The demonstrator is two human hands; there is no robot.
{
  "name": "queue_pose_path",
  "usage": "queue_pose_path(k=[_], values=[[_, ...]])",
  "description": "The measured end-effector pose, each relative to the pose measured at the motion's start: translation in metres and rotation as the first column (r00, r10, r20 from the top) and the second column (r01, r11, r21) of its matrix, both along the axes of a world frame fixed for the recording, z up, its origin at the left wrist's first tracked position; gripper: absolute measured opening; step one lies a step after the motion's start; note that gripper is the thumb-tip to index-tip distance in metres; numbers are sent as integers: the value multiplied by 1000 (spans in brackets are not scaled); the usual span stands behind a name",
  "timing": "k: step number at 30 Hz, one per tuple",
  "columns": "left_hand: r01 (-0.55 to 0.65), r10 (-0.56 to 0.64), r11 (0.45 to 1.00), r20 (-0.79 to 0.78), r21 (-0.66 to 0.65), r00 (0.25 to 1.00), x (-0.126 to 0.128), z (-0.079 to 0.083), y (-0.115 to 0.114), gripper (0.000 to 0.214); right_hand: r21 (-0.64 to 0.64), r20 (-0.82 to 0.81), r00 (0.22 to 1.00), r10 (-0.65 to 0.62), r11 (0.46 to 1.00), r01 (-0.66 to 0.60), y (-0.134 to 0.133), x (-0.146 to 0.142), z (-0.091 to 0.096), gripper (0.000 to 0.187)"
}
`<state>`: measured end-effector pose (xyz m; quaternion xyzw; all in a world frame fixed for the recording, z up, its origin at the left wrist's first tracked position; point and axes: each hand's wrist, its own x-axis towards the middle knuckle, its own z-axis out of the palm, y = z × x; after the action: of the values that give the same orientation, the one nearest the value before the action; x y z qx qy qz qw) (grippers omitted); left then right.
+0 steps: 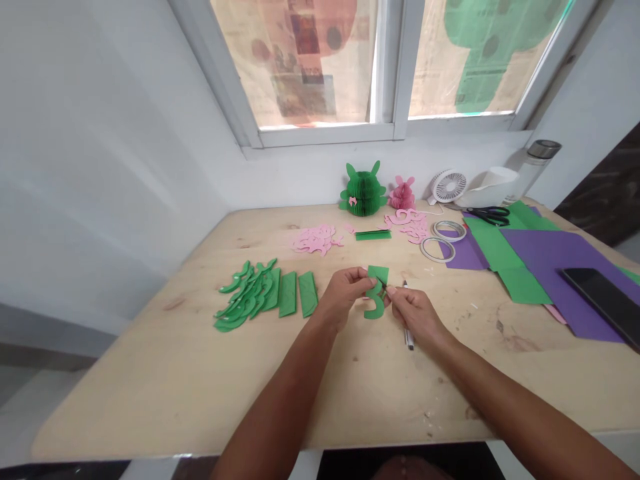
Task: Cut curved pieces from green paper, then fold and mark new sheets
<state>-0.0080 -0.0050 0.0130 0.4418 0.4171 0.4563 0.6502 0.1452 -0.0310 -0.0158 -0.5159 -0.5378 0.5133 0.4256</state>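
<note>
My left hand (345, 291) is closed, pinching a piece of green paper (374, 308) between thumb and fingers. The lower part of this paper is a curved strip shaped like a 3, and its top is a square corner. My right hand (413, 310) is closed around a small, thin dark tool (383, 283), whose tip meets the paper. Most of the tool is hidden by the fingers, so its kind is unclear. Under the right hand lies a pen (410, 341). Green paper cutouts (247, 297) and folded green strips (308, 293) lie to the left.
Pink paper cutouts (317, 239) lie further back. Green (363, 193) and pink (402, 195) honeycomb paper figures stand by the wall, near a white fan (449, 186) and a bottle (535, 170). Tape rolls (438, 250), black scissors (493, 215), purple sheets (565, 267) and a phone (603, 303) are at right.
</note>
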Motion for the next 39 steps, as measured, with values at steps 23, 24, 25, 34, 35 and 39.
queue_pose_path(k=[23,24,25,34,35,39], values=[[-53,53,999,-25,7,998,-4,-1,4,19,7,-3,1000,-3,1000,3,0,1,1,50],[-55,55,998,-26,11,998,-4,-1,4,19,8,-4,1000,-4,1000,4,0,0,2,51],[-56,57,998,-26,16,998,-4,-2,4,18,9,-5,1000,-5,1000,5,0,0,2,51],[-72,72,997,-5,27,997,-2,-3,3,18,1,-7,1000,-13,1000,13,0,-1,2,51],[-75,75,997,-2,25,997,-2,-3,3,18,-1,-6,1000,-14,1000,14,1,0,1,51],[-79,79,997,12,9,997,-1,-4,4,18,-8,-8,1000,-13,1000,13,1,0,-1,50]])
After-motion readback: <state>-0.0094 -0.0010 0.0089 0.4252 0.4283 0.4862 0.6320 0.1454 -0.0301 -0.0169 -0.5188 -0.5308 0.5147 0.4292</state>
